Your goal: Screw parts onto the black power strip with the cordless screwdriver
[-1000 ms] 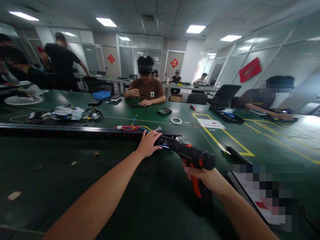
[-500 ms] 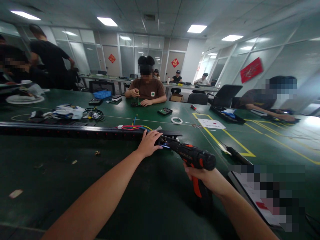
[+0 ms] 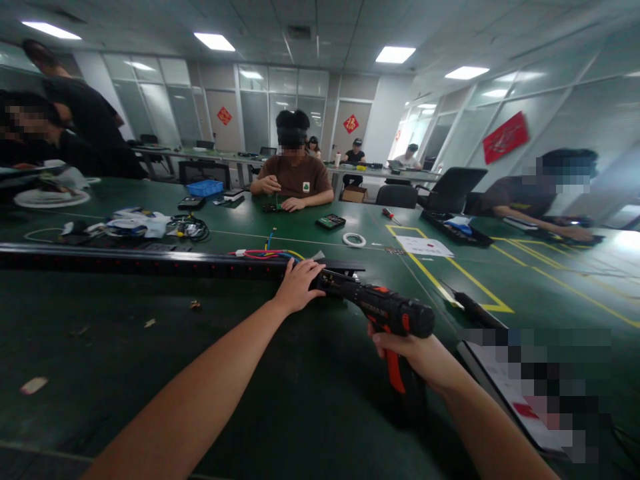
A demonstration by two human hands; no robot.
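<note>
A long black power strip (image 3: pixel 150 262) lies across the table, with red, blue and yellow wires (image 3: pixel 267 254) coming out near its right end. My left hand (image 3: pixel 300 285) grips this end, fingers over the top and thumb on the near side. In my right hand (image 3: pixel 397 341) is a black and orange cordless drill (image 3: pixel 395 310), held by its handle. Its nose points left into the strip's end, close to my left thumb. Whether the bit touches a screw cannot be made out.
Beyond the strip lie a white ring (image 3: pixel 354 240), a small red screwdriver (image 3: pixel 390 216) and a paper sheet (image 3: pixel 425 246). A dark-handled tool (image 3: pixel 475 308) is right of the drill. Across the table a person (image 3: pixel 295 175) handles a circuit board. Tiny brass-coloured parts (image 3: pixel 195 305) lie nearer.
The bluish light at the drill's nose has gone out. Both my hands stay nearly in place. A standing person at the far left has shifted left.
</note>
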